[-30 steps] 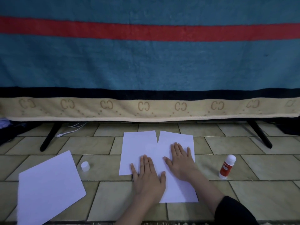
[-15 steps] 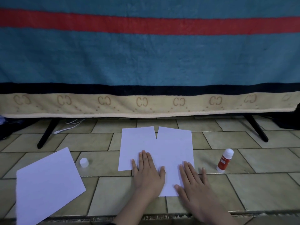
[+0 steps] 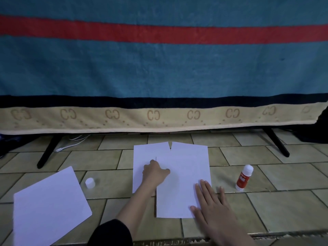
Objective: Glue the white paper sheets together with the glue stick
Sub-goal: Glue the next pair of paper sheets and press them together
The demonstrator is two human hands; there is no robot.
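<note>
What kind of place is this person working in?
Probably a room in a home, with the person working on the floor. The paper sheets lie on beige floor tiles, and a striped blanket hangs over a black-legged stand behind them.

Loose sheet [image 3: 49,208] cut off at the bottom edge; glue stick [image 3: 244,177] label too small to read.

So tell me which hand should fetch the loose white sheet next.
Probably the left hand. The loose white paper sheet lies on its side of the tiled floor. The right hand rests flat on the overlapped white sheets, on the far side, and can hold them down.
</note>
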